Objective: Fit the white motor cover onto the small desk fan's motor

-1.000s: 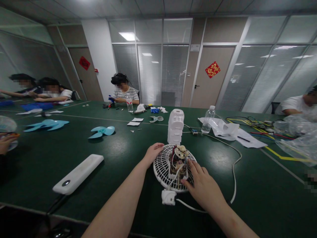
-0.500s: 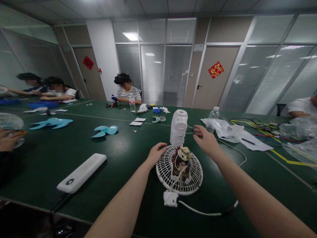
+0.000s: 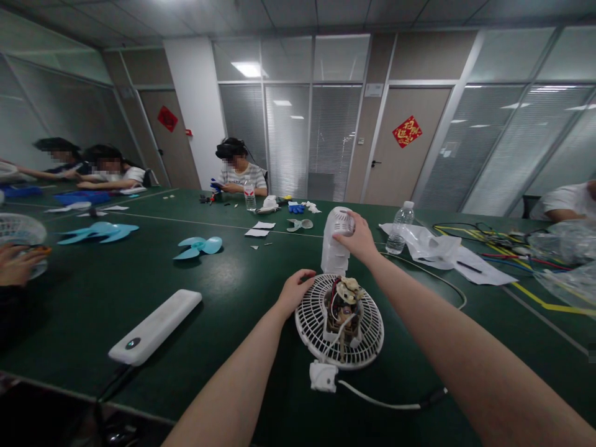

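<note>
- Gripping the tall white housing [image 3: 331, 245] near its top with the right hand [image 3: 361, 241]: clamped on the upper right side, thumb toward the near face.
- Looking upright, just beyond the far rim of the white grille [image 3: 371, 329]; cannot tell whether touching that rim.
- Touching the grille's far left edge with the left hand [image 3: 293, 295], fingers loosely curved; cannot tell whether pinched on the rim or merely resting.
- Noting the motor assembly [image 3: 347, 307] on the grille's middle, uncovered, with thin wires exposed.
- Also noting a small white box [image 3: 323, 377] at the grille's near edge, and a white cord [image 3: 379, 400] leading right across the surface [image 3: 246, 372], toward the right forearm [image 3: 419, 301].
- Judging the high, one-sided hold as the main risk: with a slip or sideways push, liable to tip the housing nearward onto the motor assembly and bend or tear wires.
- Second risk: catching the cord with the right forearm, thereby dragging the box and twisting the grille.
- Third: pressing too hard on the left edge, so rocking the grille under the motor's weight.
- Less likely: knocking over the clear bottle [image 3: 401, 228], far right, by swinging the housing wide.
</note>
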Tool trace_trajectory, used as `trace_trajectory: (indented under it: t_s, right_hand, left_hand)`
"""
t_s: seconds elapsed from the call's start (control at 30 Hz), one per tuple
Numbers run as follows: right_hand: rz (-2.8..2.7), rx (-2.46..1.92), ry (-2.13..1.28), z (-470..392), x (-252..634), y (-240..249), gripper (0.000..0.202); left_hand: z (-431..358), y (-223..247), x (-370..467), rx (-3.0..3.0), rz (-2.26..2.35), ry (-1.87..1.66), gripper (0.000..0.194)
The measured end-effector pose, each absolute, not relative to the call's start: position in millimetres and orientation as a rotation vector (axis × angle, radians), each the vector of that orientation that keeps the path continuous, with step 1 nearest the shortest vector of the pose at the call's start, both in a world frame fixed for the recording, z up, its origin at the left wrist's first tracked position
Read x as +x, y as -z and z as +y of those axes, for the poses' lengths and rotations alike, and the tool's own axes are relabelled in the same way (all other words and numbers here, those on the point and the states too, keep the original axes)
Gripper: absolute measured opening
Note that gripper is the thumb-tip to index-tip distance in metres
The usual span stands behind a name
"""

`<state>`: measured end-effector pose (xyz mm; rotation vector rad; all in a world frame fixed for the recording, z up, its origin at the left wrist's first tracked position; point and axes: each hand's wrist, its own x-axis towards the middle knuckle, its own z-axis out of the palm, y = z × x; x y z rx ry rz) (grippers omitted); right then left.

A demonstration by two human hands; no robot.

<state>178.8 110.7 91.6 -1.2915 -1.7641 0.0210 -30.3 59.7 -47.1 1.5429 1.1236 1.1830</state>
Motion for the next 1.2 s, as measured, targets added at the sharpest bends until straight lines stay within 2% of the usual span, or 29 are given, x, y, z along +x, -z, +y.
trace_trajectory:
  t_s: [0.37, 0.53, 0.63, 0.83, 1.2]
  right_hand:
    - [-1.621, -1.146, 0.044, 97, 183, -114, 0.075]
    - [-1.568, -1.054, -0.141, 46, 185, -121, 0.074]
    - [-1.59, -1.05, -0.238, 2, 191, -114, 0.077]
    - [-1.679, -1.206, -0.168, -62, 202, -88, 0.078]
    - [-1.81, -1.308, -0.104, -66, 195, -41, 0.078]
  left_hand:
    - [59, 45, -33, 1.558, 1.157, -1.236, 0.028]
    - [60, 44, -33, 1.559, 1.193, -1.249, 0.026]
    - [61, 45, -32, 1.554, 1.213, -1.249, 0.026]
    - [60, 43, -30, 1.532, 1.251, -1.28, 0.025]
    - [66, 47, -28, 1.486, 1.292, -1.328, 0.025]
